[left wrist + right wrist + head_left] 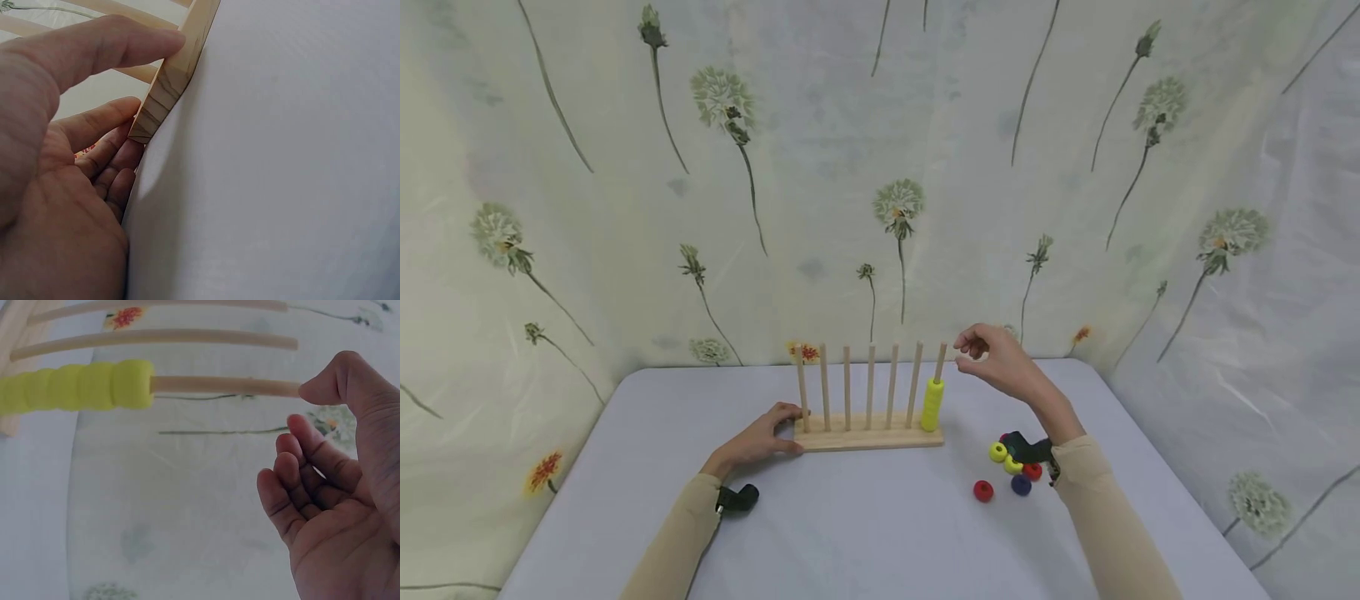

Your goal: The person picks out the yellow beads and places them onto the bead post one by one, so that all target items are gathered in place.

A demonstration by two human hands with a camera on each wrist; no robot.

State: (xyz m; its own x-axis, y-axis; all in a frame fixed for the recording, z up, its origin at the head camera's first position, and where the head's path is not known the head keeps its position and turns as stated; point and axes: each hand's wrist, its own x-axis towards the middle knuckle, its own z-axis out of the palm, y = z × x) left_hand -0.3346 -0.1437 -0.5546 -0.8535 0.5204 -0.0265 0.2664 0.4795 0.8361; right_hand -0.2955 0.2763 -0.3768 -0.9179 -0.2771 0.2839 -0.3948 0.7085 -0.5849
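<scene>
A wooden peg rack [865, 442] with several upright pegs stands toward the back of the table. Yellow beads [932, 406] are stacked on its rightmost peg, whose upper part is bare. My left hand [762, 438] holds the rack's left end, thumb at the front edge and fingers behind; the left wrist view shows the base's end grain [164, 94] between them. Beside the top of the rightmost peg is my right hand [1000, 360], its fingers loosely bent and holding nothing. In the right wrist view, the thumb [325, 384] appears at the peg's tip; whether it touches is unclear.
Loose beads lie right of the rack: a red bead [983, 491] in front, a blue bead [1021, 484], another red bead [1032, 472] and yellow beads [997, 452]. The right wrist camera [1028, 450] partly covers them. A floral curtain [820, 208] hangs behind the white table [850, 533].
</scene>
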